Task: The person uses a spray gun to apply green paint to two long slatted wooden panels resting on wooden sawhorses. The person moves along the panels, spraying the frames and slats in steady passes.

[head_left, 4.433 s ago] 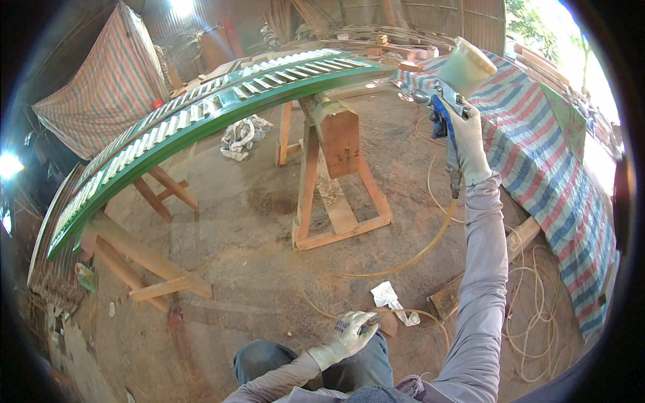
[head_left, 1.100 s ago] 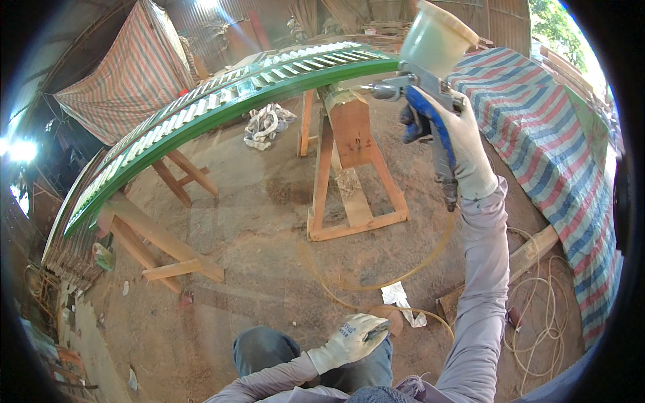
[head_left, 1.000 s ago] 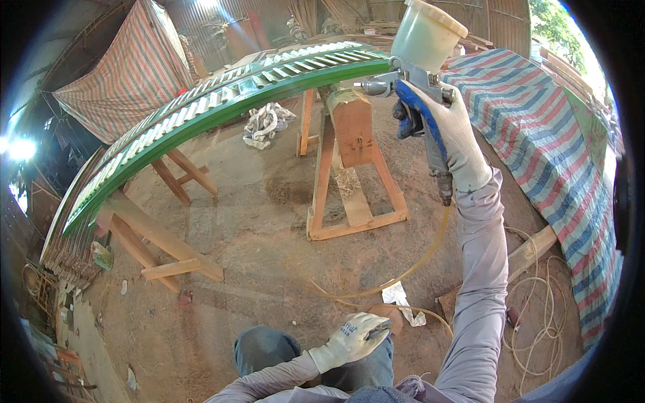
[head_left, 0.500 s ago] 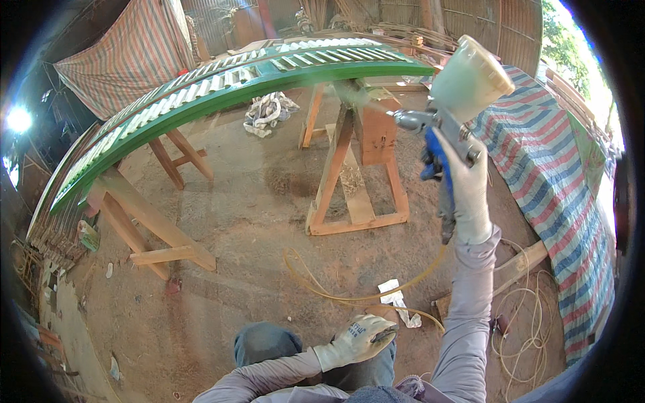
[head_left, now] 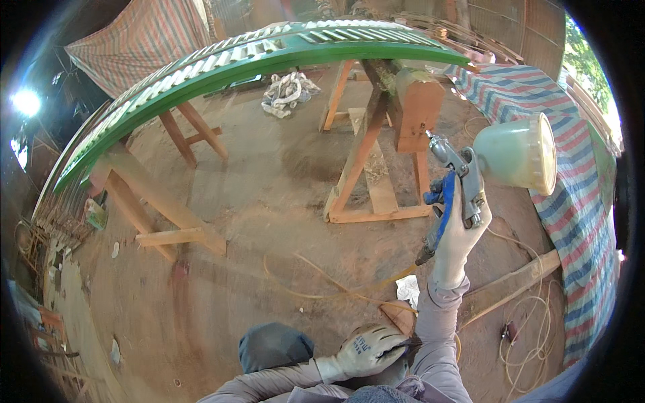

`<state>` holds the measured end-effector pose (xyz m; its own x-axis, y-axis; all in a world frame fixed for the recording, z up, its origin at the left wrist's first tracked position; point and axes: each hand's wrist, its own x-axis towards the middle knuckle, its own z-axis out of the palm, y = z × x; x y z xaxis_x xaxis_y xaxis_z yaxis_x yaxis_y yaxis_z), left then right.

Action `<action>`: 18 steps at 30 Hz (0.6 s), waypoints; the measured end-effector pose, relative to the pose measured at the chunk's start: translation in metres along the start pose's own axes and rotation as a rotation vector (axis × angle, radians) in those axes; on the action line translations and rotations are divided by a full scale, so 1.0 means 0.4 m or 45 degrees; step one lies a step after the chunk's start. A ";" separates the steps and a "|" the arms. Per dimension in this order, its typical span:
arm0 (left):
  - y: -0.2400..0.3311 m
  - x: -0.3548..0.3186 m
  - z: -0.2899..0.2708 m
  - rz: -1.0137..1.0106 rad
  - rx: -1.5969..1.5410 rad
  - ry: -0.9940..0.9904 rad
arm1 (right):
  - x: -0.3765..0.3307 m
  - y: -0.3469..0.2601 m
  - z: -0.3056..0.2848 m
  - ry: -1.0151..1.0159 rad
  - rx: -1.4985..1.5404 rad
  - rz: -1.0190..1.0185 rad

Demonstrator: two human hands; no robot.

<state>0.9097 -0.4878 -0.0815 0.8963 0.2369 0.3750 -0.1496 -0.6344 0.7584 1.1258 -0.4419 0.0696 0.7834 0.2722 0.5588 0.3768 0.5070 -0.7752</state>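
Observation:
My right hand point(head_left: 459, 232), in a pale glove with blue and dark finger parts, is closed around the handle of a metal spray gun point(head_left: 462, 160). The gun's translucent cup point(head_left: 508, 156) of light green paint tilts to the right, and its nozzle points up and left. A yellow air hose point(head_left: 353, 293) trails from the handle. Beyond the nozzle lies a long green louvred panel point(head_left: 269, 66) with pale slats across its upper part. My left hand point(head_left: 369, 350), gloved, rests curled at my lap; whatever its fingers hold is hidden.
Wooden trestles point(head_left: 176, 209) prop the panel, with another trestle point(head_left: 374, 154) at its right end. Striped sheeting point(head_left: 564, 201) covers things on the right. A wooden beam point(head_left: 514, 289) and coiled hose point(head_left: 531, 349) lie below it. Pale rags point(head_left: 289, 93) are on the floor behind.
My right hand has drawn the spray gun down and back from the panel's right end, tipping its cup to the right. The mist at the nozzle is gone. My view has shifted slightly.

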 end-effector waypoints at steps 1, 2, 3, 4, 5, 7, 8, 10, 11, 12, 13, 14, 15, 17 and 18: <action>-0.001 -0.006 0.000 0.027 0.009 0.035 | -0.011 0.004 0.010 0.030 -0.017 0.044; 0.000 -0.010 0.000 0.052 0.024 0.065 | -0.029 0.004 0.020 -0.064 0.039 0.019; -0.002 -0.012 -0.001 0.081 0.041 0.094 | -0.044 0.001 0.027 -0.161 0.036 0.000; -0.003 -0.011 -0.004 0.079 0.040 0.095 | -0.059 -0.004 0.032 -0.238 0.036 0.018; -0.002 -0.012 -0.006 0.079 0.039 0.093 | -0.073 -0.006 0.041 -0.306 -0.002 0.047; -0.005 -0.010 -0.013 0.054 0.072 0.029 | -0.089 0.000 0.070 -0.384 0.190 0.152; -0.009 -0.010 -0.016 0.029 0.106 -0.033 | -0.088 0.002 0.079 -0.420 0.205 0.122; -0.026 -0.004 -0.017 0.046 0.242 -0.138 | -0.086 0.003 0.091 -0.376 0.209 0.115; -0.031 -0.008 -0.015 0.055 0.226 -0.136 | -0.081 0.003 0.094 -0.290 0.204 0.144; -0.044 -0.015 -0.018 0.049 0.182 -0.116 | -0.080 -0.006 0.092 -0.234 0.164 0.168; -0.054 -0.019 -0.013 0.045 0.132 -0.093 | -0.072 -0.013 0.093 -0.095 0.110 0.221; -0.067 -0.021 -0.011 0.033 0.089 -0.076 | -0.050 -0.025 0.091 -0.047 -0.013 0.180; -0.081 -0.020 -0.011 0.013 0.050 -0.062 | -0.016 -0.038 0.095 0.008 -0.131 0.142; -0.095 -0.013 -0.013 -0.051 -0.041 -0.020 | 0.066 -0.073 0.131 0.010 -0.202 0.065; -0.096 -0.010 -0.015 -0.088 -0.100 0.009 | 0.107 -0.103 0.158 0.020 -0.204 0.082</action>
<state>0.9095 -0.4599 -0.1090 0.9025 0.2835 0.3241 -0.1203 -0.5566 0.8220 1.1124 -0.3995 0.1440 0.8153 0.2867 0.5030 0.3988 0.3518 -0.8469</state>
